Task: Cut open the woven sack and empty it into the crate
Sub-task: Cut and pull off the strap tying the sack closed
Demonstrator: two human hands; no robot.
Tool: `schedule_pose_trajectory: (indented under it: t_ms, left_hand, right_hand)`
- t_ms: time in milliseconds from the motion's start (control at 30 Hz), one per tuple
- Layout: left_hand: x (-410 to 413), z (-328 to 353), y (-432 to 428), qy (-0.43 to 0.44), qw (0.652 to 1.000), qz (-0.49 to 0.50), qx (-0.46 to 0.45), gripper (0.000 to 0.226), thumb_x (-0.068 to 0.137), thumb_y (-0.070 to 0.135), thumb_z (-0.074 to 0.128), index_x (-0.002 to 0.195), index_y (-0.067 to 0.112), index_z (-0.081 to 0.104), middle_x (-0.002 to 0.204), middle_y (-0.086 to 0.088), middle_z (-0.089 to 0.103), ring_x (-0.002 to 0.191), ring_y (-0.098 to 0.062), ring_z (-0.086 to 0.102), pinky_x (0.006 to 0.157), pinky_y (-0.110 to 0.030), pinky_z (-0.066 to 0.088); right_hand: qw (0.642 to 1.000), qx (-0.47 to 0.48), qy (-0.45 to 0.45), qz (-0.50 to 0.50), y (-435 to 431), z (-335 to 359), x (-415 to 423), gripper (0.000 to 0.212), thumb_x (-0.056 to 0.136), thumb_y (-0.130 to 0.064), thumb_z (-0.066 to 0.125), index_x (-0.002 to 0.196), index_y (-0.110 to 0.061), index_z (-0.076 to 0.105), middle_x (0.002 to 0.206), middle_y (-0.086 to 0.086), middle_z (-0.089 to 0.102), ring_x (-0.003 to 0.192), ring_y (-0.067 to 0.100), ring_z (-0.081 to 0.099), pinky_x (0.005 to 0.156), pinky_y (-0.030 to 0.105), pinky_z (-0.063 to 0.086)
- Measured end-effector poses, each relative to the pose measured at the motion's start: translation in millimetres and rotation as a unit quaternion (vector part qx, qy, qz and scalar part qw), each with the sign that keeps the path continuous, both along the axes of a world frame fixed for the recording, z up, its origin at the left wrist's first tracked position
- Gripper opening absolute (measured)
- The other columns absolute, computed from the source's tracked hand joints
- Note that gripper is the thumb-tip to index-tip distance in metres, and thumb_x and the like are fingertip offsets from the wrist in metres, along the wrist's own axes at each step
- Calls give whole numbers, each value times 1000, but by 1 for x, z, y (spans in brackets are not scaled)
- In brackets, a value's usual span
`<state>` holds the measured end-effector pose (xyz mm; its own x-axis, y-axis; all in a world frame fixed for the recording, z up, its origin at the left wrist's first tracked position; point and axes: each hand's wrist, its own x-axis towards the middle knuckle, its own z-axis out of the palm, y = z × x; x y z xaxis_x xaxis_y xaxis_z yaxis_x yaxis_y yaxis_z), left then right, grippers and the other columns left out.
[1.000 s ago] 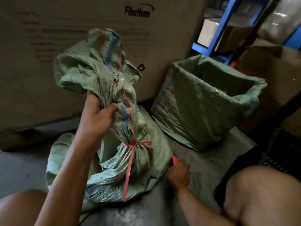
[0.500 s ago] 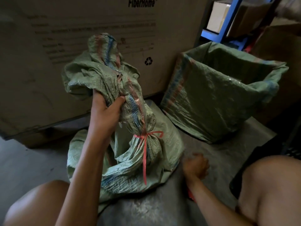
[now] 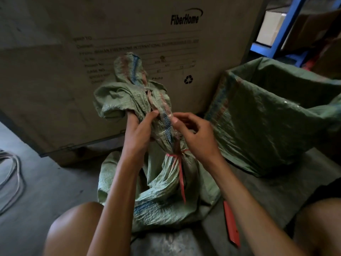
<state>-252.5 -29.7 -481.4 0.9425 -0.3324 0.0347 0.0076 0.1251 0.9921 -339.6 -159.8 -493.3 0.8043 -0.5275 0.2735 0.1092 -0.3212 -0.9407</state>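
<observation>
A green woven sack (image 3: 160,193) stands on the floor between my knees, its twisted neck tied with a red string (image 3: 180,169). My left hand (image 3: 140,132) grips the neck above the tie. My right hand (image 3: 195,137) touches the other side of the neck, with fingers and thumb pinching the taped fabric. A red cutter (image 3: 231,224) lies on the floor under my right forearm. The crate (image 3: 273,115) to the right is lined with green woven fabric and stands open at the top.
A large FiberHome cardboard box (image 3: 92,52) stands right behind the sack. Blue shelving (image 3: 282,28) with boxes is at the back right. A coil of cable (image 3: 13,174) lies on the floor at the left. My bare knees frame the bottom.
My right hand has left the red cutter on the floor and risen to the sack's neck. My left hand has kept its grip there.
</observation>
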Motion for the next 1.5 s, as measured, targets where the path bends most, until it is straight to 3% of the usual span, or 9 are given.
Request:
schedule_pose_trajectory:
  t_ms: [67, 233, 400, 567, 700, 867, 1200, 1300, 1500]
  left_hand:
    - [3, 1, 8, 30, 998, -42, -19, 58, 78, 36, 69, 131, 22, 53, 114, 2, 77, 107, -26, 74, 85, -51, 61]
    - [0, -4, 15, -51, 989, -132, 46, 98, 58, 21, 93, 141, 19, 40, 130, -4, 70, 120, -17, 68, 100, -39, 56]
    - [-2, -9, 4, -51, 971, -207, 107, 133, 64, 14, 92, 162, 25, 3, 125, -17, 71, 109, -24, 72, 101, -49, 56]
    - [1, -17, -3, -45, 972, -218, 76, 104, 76, 14, 85, 159, 22, 23, 92, -5, 73, 83, -20, 69, 79, -34, 58]
    - [1, -18, -8, -50, 985, -167, 21, 71, 78, 6, 79, 131, 43, 49, 86, -2, 73, 78, -16, 68, 73, -22, 59]
    - [0, -17, -12, -140, 976, -153, 67, 80, 92, -5, 69, 158, 9, 25, 100, -35, 63, 85, -27, 62, 83, -47, 57]
    - [12, -11, 3, -350, 901, -141, 216, 86, 88, -10, 67, 159, 0, 19, 83, -5, 55, 76, -20, 59, 74, -24, 46]
    - [11, -9, 4, -366, 893, -134, 224, 79, 90, -7, 67, 157, -1, 26, 84, -4, 54, 76, -12, 53, 72, -16, 42]
    - [8, -24, 1, -276, 936, -136, 169, 82, 91, -10, 64, 159, 4, 22, 84, -12, 53, 75, -20, 54, 71, -31, 47]
  right_hand:
    - [1000, -16, 24, 10, -2, 1, -2, 25, 85, -32, 75, 108, -22, 74, 98, -9, 77, 91, 1, 71, 81, 25, 59]
    - [998, -8, -14, -53, -6, 3, 0, 19, 86, -19, 75, 105, -14, 74, 95, -1, 76, 90, 13, 73, 84, 43, 60]
    - [988, 71, -41, -131, -19, 15, 5, 20, 84, -22, 78, 103, -16, 75, 96, 0, 76, 93, 12, 72, 86, 33, 60]
    - [986, 119, -46, -105, -24, 15, 0, 11, 86, -28, 75, 97, -27, 76, 92, -8, 77, 89, 1, 71, 74, 12, 54]
    - [994, 90, 56, -37, -26, 1, -12, 35, 87, -48, 69, 120, -41, 66, 111, -13, 69, 101, 1, 66, 82, 22, 53]
    - [998, 43, 21, -36, -22, -3, -13, 38, 92, -27, 69, 129, -18, 67, 121, -4, 72, 116, 10, 66, 104, 42, 51]
    - [998, -38, 22, -36, -31, 3, -17, 36, 92, -7, 67, 126, -16, 69, 122, -3, 72, 114, 3, 65, 103, 35, 52]
    - [998, -50, 14, -44, -33, 5, -19, 37, 92, -6, 66, 128, -16, 68, 125, -3, 70, 117, 3, 64, 105, 34, 51]
    - [997, -38, 36, -51, -39, -3, -29, 44, 90, -24, 72, 133, -28, 64, 112, -8, 75, 105, 1, 69, 91, 22, 56]
